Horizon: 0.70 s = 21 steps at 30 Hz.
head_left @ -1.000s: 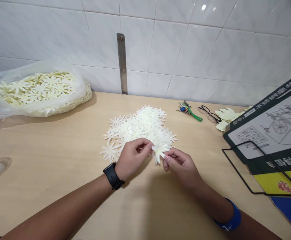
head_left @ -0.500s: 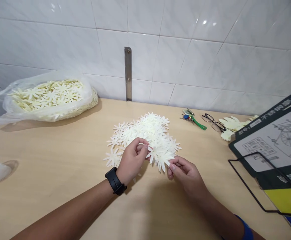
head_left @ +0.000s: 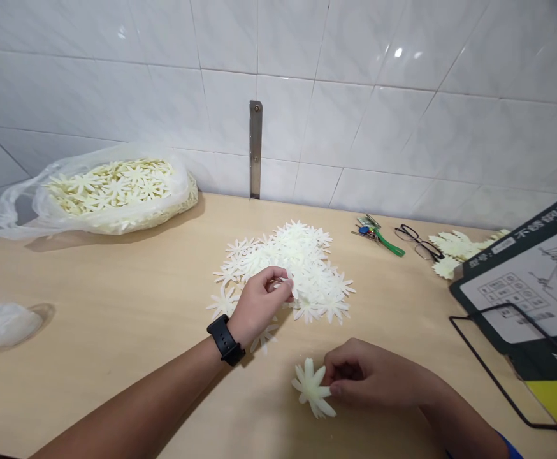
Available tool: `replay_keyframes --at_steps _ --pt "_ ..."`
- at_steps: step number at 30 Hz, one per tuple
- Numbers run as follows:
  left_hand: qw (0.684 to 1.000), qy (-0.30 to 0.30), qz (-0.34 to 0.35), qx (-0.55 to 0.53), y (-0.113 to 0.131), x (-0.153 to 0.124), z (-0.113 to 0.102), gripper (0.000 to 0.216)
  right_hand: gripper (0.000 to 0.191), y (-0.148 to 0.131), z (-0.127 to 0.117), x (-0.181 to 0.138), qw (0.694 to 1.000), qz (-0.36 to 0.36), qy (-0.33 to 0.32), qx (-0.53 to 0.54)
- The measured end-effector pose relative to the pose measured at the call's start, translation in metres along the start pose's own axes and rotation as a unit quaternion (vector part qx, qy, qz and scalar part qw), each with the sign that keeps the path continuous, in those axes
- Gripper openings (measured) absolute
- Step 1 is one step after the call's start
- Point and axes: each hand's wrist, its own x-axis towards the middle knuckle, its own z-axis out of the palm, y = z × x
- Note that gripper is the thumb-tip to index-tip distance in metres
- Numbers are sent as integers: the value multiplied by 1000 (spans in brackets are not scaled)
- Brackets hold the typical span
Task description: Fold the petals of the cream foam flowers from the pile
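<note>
White petals by the heap, one layered flower in hand

On the tabletop (head_left: 164, 287), the right hand (head_left: 374, 376) pinches a flower (head_left: 311, 387) by its edge, thumb against forefinger, well apart from the heap of star-shaped pieces (head_left: 295, 248). Its petals sit at more than one level, so it is probably several flat pieces put together (how many, I cannot tell).

The left hand (head_left: 259, 303), with a black watch (head_left: 225, 340) at the wrist, stands at the near side of the heap with its fingertips drawn narrow. Pale petals show at the tips, but I cannot tell whether they are gripped or simply lie behind.

As for progress, only that one flower looks clearly built up, and even it may not be complete. Much more appears to remain: the heap is thick and spreads loosely, with a stray piece (head_left: 265, 336) lying beside the left wrist. At the far left, a clear plastic bag (head_left: 82, 223) holds plenty more of the same shapes. More pale cut-outs (head_left: 457, 245) lie near the glasses (head_left: 419, 242), partly hidden by a printed box (head_left: 522, 299); whether those count as finished is not clear.
</note>
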Motion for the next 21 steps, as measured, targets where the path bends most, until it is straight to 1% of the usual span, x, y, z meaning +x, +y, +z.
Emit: replay_keyframes --at_steps 5,8,10,12,14,16,18,19,21 --pt "998 -41 -6 47 1 -1 1 24 18 -4 -5 -5 997 26 46 -63" --pt "997 -63 -5 46 5 -2 1 17 18 -4 -8 -6 996 52 48 -61" --pt "996 -75 0 47 7 -3 1 24 18 -3 -11 -7 996 63 40 -56" --pt "995 -81 4 56 9 -4 0 29 18 -1 -14 -8 994 64 58 -71" --pt "994 -89 10 62 9 -5 0 29 19 2 -17 -7 986 56 121 -101" --pt "992 -103 20 68 8 -6 0 28 24 3 -18 -5 966 35 218 -134" --pt "990 -117 35 77 6 -8 1 29 29 4 -17 -1 943 2 303 -139" --pt "988 -120 43 84 5 -10 3 29 28 4 -15 1 935 -20 332 -127" --pt "986 -124 49 96 1 -16 9 30 23 4 -8 7 931 -64 353 -73"
